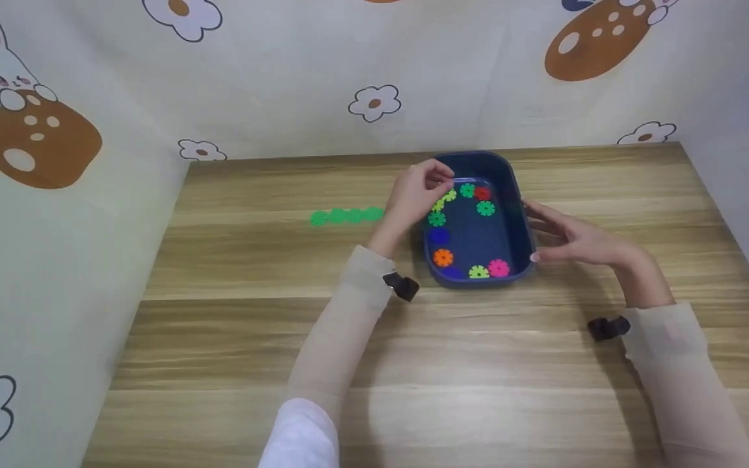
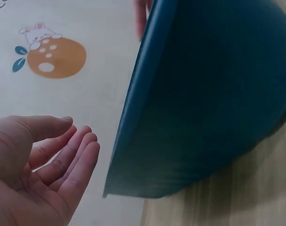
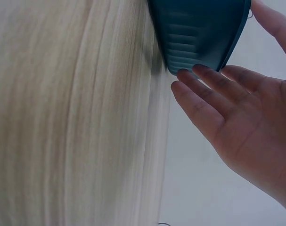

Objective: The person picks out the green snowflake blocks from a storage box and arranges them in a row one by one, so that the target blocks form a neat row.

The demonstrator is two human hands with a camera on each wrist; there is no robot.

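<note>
A dark blue plastic bin [image 1: 478, 285] stands on the table with several toothed plastic discs inside, among them an orange disc [image 1: 443, 257], a pink disc [image 1: 499, 268] and a red disc [image 1: 482, 194]. Over the bin's left rim hovers my left hand [image 1: 417, 192], its fingers loosely bent; nothing shows between them in the left wrist view. My right hand [image 1: 576, 240] rests its fingers and thumb against the bin's right side, fingers nearly straight. Left of the bin lies a row of green discs [image 1: 346, 216], its right end partly behind the left wrist.
The bin stands on a wood-grain table [image 1: 251, 344]. A cloth printed with flowers and rabbits [image 1: 283, 84] rises behind the table and along its left side. On the right is a plain pale wall [image 1: 745, 156]. Black cameras [image 1: 402, 286] sit on both wrists.
</note>
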